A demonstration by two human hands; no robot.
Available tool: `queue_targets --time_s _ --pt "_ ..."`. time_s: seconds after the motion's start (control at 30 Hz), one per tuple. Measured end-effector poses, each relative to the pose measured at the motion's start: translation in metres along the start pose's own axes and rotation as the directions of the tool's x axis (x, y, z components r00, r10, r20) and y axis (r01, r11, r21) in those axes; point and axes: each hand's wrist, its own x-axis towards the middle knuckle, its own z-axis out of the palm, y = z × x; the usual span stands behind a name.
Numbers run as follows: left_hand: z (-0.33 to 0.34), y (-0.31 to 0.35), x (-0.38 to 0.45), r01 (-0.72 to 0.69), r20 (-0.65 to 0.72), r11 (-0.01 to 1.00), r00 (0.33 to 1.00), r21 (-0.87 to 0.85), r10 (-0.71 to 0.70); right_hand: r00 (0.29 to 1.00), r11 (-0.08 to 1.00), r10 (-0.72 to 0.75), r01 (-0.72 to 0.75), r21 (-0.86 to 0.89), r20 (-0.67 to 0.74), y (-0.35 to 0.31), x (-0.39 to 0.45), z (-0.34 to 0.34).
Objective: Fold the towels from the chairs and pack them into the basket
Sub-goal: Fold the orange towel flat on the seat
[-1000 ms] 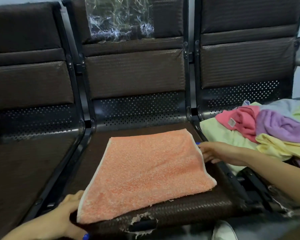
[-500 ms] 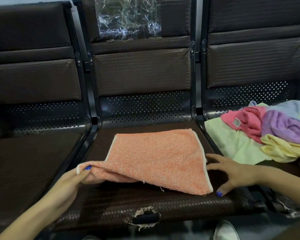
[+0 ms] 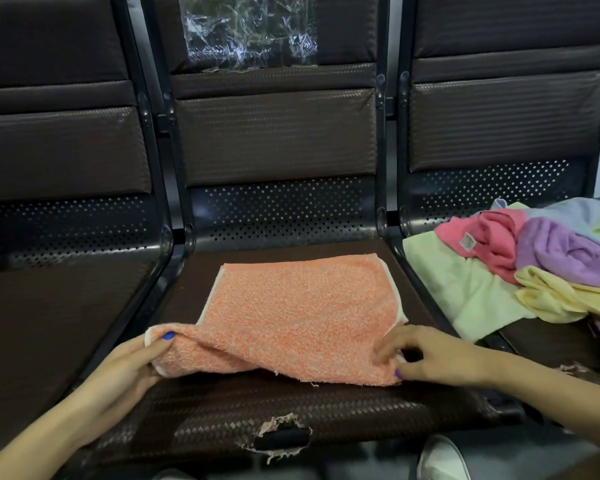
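From the head view, the orange towel (image 3: 302, 306) lies on the middle chair seat (image 3: 222, 410). The left hand (image 3: 129, 362) pinches its 7 o'clock corner, the right hand (image 3: 433, 355) pinches the 5 o'clock corner. It seems soft, light and floppy; corners hold best

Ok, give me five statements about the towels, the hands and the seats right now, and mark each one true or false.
1. The left hand grips the near left corner of the orange towel. True.
2. The orange towel lies on the left seat. False: it lies on the middle seat.
3. The right hand rests on the towel pile. False: its fingers pinch the orange towel's near right corner.
4. A pile of unfolded towels sits on the right seat. True.
5. The middle seat's front edge is intact. False: a tear shows there.
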Motion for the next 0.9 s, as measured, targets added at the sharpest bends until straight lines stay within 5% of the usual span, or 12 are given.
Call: queue_targets --time_s 0.1,0.27,0.37,0.47,0.63,0.77,0.9 --pt "-0.003 -0.004 0.001 0.045 0.009 0.998 0.999 0.039 -0.045 0.994 0.998 0.02 -0.013 0.067 -0.108 -0.002 -0.002 -0.01" --pt "-0.007 -0.004 0.005 0.097 -0.004 0.994 0.995 0.055 -0.096 1.0 0.917 -0.021 0.019 -0.399 -0.001 0.013 -0.011 -0.027" --pt "-0.006 -0.004 0.004 0.103 0.013 0.991 0.994 0.085 -0.104 0.998 0.897 0.045 -0.024 -0.442 0.037 0.013 -0.009 -0.021" --pt "-0.007 -0.005 0.005 0.116 0.023 0.99 0.993 0.084 -0.118 0.995 0.892 -0.093 0.066 -0.446 -0.038 0.012 -0.003 -0.008" --pt "-0.02 -0.003 0.005 0.063 0.137 0.994 0.988 0.088 -0.074 0.96 0.994 -0.11 0.103 -0.039 -0.258 0.0 0.007 -0.009" --pt "-0.027 -0.002 0.002 -0.005 0.182 0.997 0.983 0.082 -0.01 0.89 0.909 0.041 0.157 0.387 -0.455 -0.016 0.005 -0.03" --pt "-0.033 -0.001 -0.004 -0.054 0.213 0.982 0.977 0.181 0.015 0.934 0.834 0.079 0.13 0.536 -0.349 -0.014 -0.01 -0.044"
